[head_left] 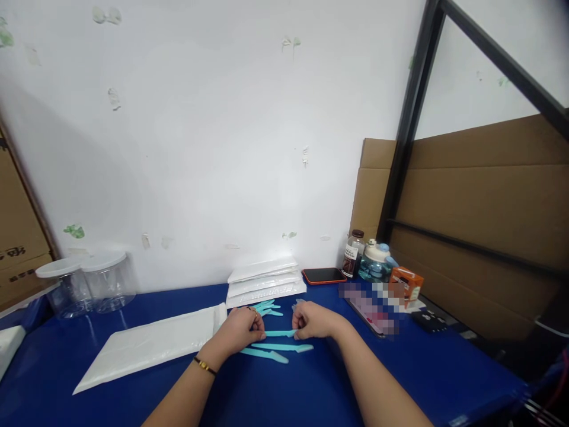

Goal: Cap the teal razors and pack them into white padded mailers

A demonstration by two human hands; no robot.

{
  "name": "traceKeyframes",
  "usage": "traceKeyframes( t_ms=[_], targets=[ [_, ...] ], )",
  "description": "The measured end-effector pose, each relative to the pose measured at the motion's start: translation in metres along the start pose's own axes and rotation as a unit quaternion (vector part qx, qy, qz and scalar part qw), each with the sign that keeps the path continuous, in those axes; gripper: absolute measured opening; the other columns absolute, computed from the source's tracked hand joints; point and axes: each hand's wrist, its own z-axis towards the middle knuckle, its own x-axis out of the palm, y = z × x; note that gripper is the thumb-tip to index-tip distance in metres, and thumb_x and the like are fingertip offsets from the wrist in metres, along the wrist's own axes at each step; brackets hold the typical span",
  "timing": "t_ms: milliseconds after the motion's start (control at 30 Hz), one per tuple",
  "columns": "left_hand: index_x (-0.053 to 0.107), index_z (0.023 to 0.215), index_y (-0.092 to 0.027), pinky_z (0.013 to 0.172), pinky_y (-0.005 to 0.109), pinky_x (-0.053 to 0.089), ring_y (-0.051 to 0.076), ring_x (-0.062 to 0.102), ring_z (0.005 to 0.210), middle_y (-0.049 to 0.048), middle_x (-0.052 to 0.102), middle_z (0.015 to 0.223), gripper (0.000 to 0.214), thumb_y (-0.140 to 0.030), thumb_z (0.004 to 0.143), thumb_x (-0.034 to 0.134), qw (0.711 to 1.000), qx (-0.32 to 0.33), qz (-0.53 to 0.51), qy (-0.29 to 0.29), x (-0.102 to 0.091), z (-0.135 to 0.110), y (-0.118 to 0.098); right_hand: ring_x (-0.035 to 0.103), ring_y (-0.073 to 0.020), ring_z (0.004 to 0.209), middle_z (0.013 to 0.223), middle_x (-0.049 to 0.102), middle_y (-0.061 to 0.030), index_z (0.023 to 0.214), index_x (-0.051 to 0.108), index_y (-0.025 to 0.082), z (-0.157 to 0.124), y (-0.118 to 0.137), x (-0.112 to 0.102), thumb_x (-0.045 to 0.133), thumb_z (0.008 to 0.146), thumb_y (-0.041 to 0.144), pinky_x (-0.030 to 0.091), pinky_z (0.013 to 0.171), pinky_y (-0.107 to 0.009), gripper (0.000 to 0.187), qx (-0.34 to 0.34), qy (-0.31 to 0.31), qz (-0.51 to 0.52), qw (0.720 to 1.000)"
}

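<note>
My left hand (242,331) and my right hand (313,321) rest on the blue table (284,385), both with fingers curled. Between them they pinch one light-blue plastic knife (280,333) by its two ends, holding it level just above the surface. Two more light-blue plastic utensils (284,347) lie on the table right below the hands. Several others (268,308) lie in a small heap just behind my left hand. A gold bracelet sits on my left wrist.
A flat white plastic bag (151,344) lies left of the hands. A stack of white packets (265,281), an orange-cased phone (324,276), a small jar, a blue-lidded bottle (376,264) and an orange box stand behind. Clear lidded jars (89,284) stand far left; cardboard at right.
</note>
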Motion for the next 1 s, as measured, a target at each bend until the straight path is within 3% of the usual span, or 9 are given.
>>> traceKeyframes(
  t_ms=[100, 267, 400, 467, 533, 600, 667, 833, 1000],
  targets=[
    [0.067, 0.069, -0.025, 0.066, 0.023, 0.035, 0.013, 0.057, 0.069, -0.0044, 0.065, 0.071, 0.012, -0.034, 0.069, 0.06, 0.999, -0.02, 0.01, -0.024, -0.009, -0.001, 0.005, 0.053, -0.0104, 0.056, 0.063, 0.063, 0.0008, 0.071, 0.07, 0.017, 0.0, -0.001, -0.002, 0.071, 0.063, 0.025, 0.036, 0.049, -0.018, 0.011, -0.005, -0.021, 0.01, 1.0],
    [0.066, 0.07, -0.024, 0.065, 0.024, 0.034, 0.015, 0.059, 0.072, -0.0032, 0.067, 0.073, 0.013, -0.035, 0.07, 0.058, 0.99, -0.118, 0.019, -0.073, -0.028, -0.008, 0.024, 0.056, -0.0119, 0.058, 0.065, 0.066, -0.001, 0.067, 0.068, 0.015, -0.003, -0.011, -0.015, 0.066, 0.065, 0.019, 0.036, 0.051, -0.019, 0.005, 0.058, -0.14, 0.022, 0.988],
    [0.066, 0.075, -0.025, 0.064, 0.024, 0.033, 0.016, 0.059, 0.075, -0.0027, 0.066, 0.077, 0.014, -0.033, 0.066, 0.061, 0.984, -0.154, 0.041, -0.083, -0.032, -0.011, 0.034, 0.053, -0.0121, 0.058, 0.067, 0.064, -0.0012, 0.069, 0.069, 0.015, -0.006, -0.014, -0.021, 0.073, 0.06, 0.026, 0.034, 0.05, -0.02, 0.016, 0.09, -0.199, -0.027, 0.975],
    [0.066, 0.08, -0.026, 0.067, 0.025, 0.033, 0.017, 0.059, 0.079, -0.0022, 0.066, 0.081, 0.018, -0.035, 0.064, 0.063, 0.985, -0.136, 0.045, -0.102, -0.03, -0.012, 0.031, 0.052, -0.0117, 0.058, 0.067, 0.063, -0.0005, 0.071, 0.069, 0.015, -0.009, -0.01, -0.021, 0.075, 0.058, 0.032, 0.034, 0.049, -0.019, 0.022, 0.075, -0.176, -0.011, 0.981],
    [0.067, 0.082, -0.026, 0.068, 0.024, 0.035, 0.016, 0.058, 0.08, -0.0022, 0.066, 0.082, 0.021, -0.039, 0.066, 0.062, 0.99, -0.098, 0.022, -0.099, -0.027, -0.012, 0.023, 0.051, -0.0107, 0.056, 0.063, 0.061, 0.0015, 0.071, 0.069, 0.016, -0.012, -0.004, -0.019, 0.077, 0.056, 0.037, 0.034, 0.047, -0.019, 0.027, 0.048, -0.085, 0.019, 0.995],
    [0.068, 0.081, -0.025, 0.065, 0.023, 0.036, 0.015, 0.057, 0.077, -0.0021, 0.065, 0.082, 0.023, -0.043, 0.068, 0.061, 0.996, -0.054, -0.014, -0.064, -0.02, -0.011, 0.014, 0.049, -0.0097, 0.052, 0.058, 0.058, 0.0034, 0.07, 0.07, 0.017, -0.013, 0.002, -0.016, 0.079, 0.05, 0.039, 0.033, 0.045, -0.019, 0.03, 0.033, 0.018, 0.022, 0.999],
    [0.069, 0.083, -0.025, 0.063, 0.021, 0.036, 0.014, 0.056, 0.075, -0.0022, 0.065, 0.082, 0.027, -0.047, 0.068, 0.061, 0.999, -0.012, -0.037, -0.017, -0.011, -0.01, 0.006, 0.048, -0.0089, 0.05, 0.057, 0.057, 0.0042, 0.07, 0.071, 0.018, -0.012, 0.005, -0.01, 0.081, 0.048, 0.038, 0.033, 0.044, -0.018, 0.031, 0.035, 0.076, 0.011, 0.996],
    [0.069, 0.079, -0.024, 0.065, 0.022, 0.035, 0.014, 0.056, 0.076, -0.0024, 0.066, 0.08, 0.023, -0.043, 0.073, 0.059, 1.0, 0.021, 0.001, 0.014, 0.0, -0.005, -0.004, 0.048, -0.0082, 0.051, 0.059, 0.057, 0.0035, 0.073, 0.07, 0.016, -0.002, 0.004, -0.002, 0.074, 0.061, 0.033, 0.034, 0.046, -0.018, 0.022, 0.025, 0.046, 0.018, 0.998],
    [0.068, 0.071, -0.025, 0.07, 0.024, 0.033, 0.016, 0.058, 0.079, -0.0031, 0.068, 0.077, 0.018, -0.041, 0.072, 0.059, 0.999, -0.018, 0.039, -0.027, -0.017, -0.005, 0.004, 0.052, -0.0099, 0.058, 0.064, 0.059, 0.0014, 0.069, 0.066, 0.015, -0.005, 0.002, -0.011, 0.073, 0.063, 0.027, 0.037, 0.051, -0.018, 0.015, 0.0, -0.05, 0.029, 0.998]
  ],
)
